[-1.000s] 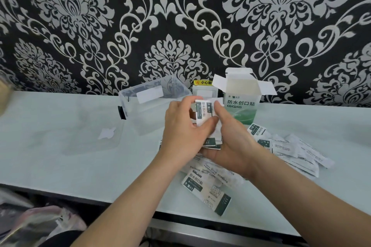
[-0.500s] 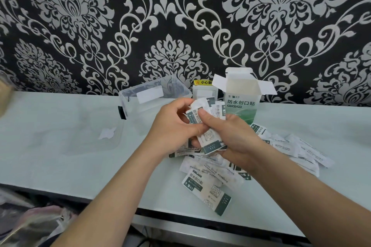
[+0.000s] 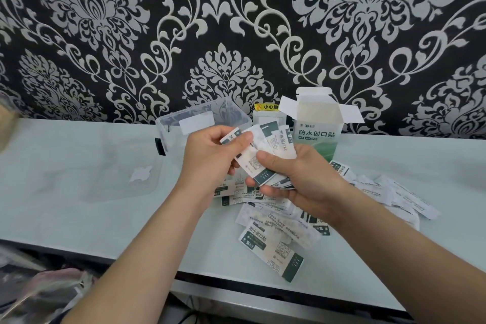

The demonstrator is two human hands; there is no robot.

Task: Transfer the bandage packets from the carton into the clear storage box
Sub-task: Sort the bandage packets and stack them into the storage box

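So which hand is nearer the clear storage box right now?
Left. The left hand sits just in front of the clear storage box, overlapping its near wall; the right hand is further right, before the carton. Both grip bandage packets.

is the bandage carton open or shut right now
Open. The white and green cardboard carton stands upright with its side flaps spread outward and its lid flap standing up at the back.

Bare left forearm [image 3: 147,244], bare right forearm [image 3: 394,252], bare left grip [image 3: 210,163], bare right grip [image 3: 305,179], short plain fingernails [image 3: 261,154]
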